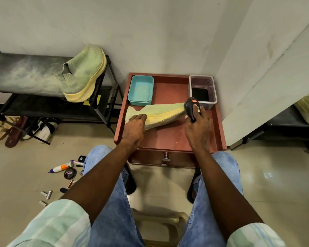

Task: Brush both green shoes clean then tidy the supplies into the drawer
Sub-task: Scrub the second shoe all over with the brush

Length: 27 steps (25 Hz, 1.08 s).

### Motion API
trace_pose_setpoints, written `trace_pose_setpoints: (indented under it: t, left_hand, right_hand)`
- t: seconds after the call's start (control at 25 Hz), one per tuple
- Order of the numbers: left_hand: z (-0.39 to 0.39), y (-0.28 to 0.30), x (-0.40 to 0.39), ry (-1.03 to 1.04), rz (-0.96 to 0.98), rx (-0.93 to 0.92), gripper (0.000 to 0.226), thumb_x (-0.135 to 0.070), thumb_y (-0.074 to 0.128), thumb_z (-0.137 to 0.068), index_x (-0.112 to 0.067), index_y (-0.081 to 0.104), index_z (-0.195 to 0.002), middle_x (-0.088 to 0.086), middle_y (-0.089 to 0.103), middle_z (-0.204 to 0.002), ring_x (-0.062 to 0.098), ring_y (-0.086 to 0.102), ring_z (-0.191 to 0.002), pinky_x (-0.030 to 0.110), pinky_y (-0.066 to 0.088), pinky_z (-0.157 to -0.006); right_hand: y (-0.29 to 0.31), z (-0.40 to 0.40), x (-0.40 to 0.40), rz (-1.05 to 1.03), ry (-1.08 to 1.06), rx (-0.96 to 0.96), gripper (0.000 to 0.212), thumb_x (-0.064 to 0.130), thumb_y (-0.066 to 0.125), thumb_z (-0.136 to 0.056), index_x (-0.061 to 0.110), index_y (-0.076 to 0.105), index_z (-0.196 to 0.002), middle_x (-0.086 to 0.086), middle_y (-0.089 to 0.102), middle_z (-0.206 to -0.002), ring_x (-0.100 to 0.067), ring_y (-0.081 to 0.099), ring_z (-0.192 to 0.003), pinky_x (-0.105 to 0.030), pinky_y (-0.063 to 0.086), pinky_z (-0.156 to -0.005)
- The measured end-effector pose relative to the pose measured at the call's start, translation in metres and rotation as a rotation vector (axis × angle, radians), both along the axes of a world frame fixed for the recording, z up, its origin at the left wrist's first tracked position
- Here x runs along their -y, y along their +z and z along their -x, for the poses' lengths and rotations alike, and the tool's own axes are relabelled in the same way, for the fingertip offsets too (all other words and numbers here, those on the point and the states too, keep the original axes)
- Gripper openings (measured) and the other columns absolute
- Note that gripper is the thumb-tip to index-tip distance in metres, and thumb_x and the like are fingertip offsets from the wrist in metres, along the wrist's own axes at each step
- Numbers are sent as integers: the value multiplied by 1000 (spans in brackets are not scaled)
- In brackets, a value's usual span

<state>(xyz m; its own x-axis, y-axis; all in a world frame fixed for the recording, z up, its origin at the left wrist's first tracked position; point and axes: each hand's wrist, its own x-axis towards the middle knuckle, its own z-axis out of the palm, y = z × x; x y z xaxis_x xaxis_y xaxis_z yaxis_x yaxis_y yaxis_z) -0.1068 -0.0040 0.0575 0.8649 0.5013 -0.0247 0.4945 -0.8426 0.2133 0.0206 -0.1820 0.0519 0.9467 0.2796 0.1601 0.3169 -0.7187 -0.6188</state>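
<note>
Far left: a black metal-framed shoe rack (103,97) with dusty dark fabric shelves stands against the wall. One pale green knitted slip-on shoe with a thick yellow sole (82,73) rests on the right end of its top shelf, toe toward the wall, heel overhanging the near edge. Sandals and other footwear (16,129) lie on the floor under the rack.

Near left, on the tiled floor: a scatter of small supplies, including a white glue bottle with an orange label (61,167) and a round black polish tin marked "Cherry" (69,173).

Centre: a reddish-brown wooden side table with a raised rim (219,129) and a closed drawer with a metal knob (165,158). At its far left sits a turquoise plastic rectangular tray (141,90). The second pale green knitted shoe (161,113) lies on its side across the tabletop, yellow sole toward the near edge, toe pointing right. The knit appears evenly coloured. The left hand (134,130) presses on its heel end, fingers extended flat over the upper.

Right: the right hand (198,129) grips a black oval-backed shoe brush with a red sticker (191,108), fingers curled round it, the brush touching the shoe's toe. At the far right stands a clear plastic box holding something dark (202,90).
</note>
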Motion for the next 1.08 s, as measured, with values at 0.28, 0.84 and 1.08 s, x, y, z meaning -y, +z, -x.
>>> trace_pose_setpoints:
  t: [0.28, 0.84, 1.08]
  left_hand:
    - [-2, 9, -4, -4, 27, 11, 49, -6, 60, -89, -12, 49, -136, 16, 61, -123, 32, 58, -108, 42, 49, -91]
    - [8, 7, -1, -61, -6, -13, 51, -7, 57, -90, -11, 45, -140, 16, 55, -135, 33, 56, -114, 42, 48, -91]
    - [10, 7, 0, -56, 18, -5, 50, -6, 56, -91, -9, 46, -140, 18, 55, -135, 34, 53, -117, 42, 45, -96]
  right_hand:
    - [-5, 6, 18, 37, 217, 107, 56, 26, 61, -87, 30, 47, -141, 2, 43, -147, -29, 47, -114, -37, 47, -90]
    - [-8, -18, 35, -530, -151, -450, 49, 33, 67, -79, 26, 63, -127, 0, 70, -104, -20, 64, -93, -33, 50, -82]
    - [-16, -23, 47, -754, -332, -843, 40, 18, 69, -83, 21, 65, -123, -5, 68, -97, -23, 63, -87, -34, 51, -68]
